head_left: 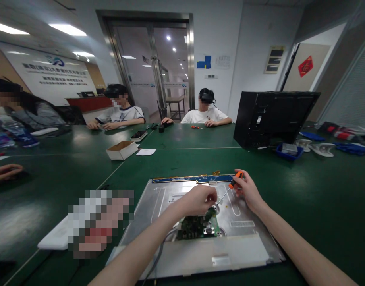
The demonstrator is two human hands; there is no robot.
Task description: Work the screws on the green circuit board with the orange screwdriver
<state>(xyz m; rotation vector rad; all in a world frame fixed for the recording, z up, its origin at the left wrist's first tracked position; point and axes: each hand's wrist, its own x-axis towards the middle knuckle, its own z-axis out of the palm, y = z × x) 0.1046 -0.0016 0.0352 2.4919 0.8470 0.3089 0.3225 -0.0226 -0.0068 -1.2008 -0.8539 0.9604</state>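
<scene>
My right hand (248, 191) grips a screwdriver (236, 179) by its orange and black handle. Its thin shaft slants down to the left, with the tip at the upper right corner of a green circuit board (197, 228). Over that board my left hand (201, 198) is closed, its fingertips pinched together beside the screwdriver tip; what they hold, if anything, is hidden. The board sits on a flat silver metal panel (244, 248), which lies on the table in front of me. A narrow blue circuit strip (182, 179) runs along the panel's far edge.
A grey cable (160, 254) trails from the board over the panel's near edge. Blurred items and a white object (55, 236) lie to the left on the green table (182, 163). Farther off are a small box (122, 151), a black monitor (274, 117), a blue tray (289, 153) and several seated people.
</scene>
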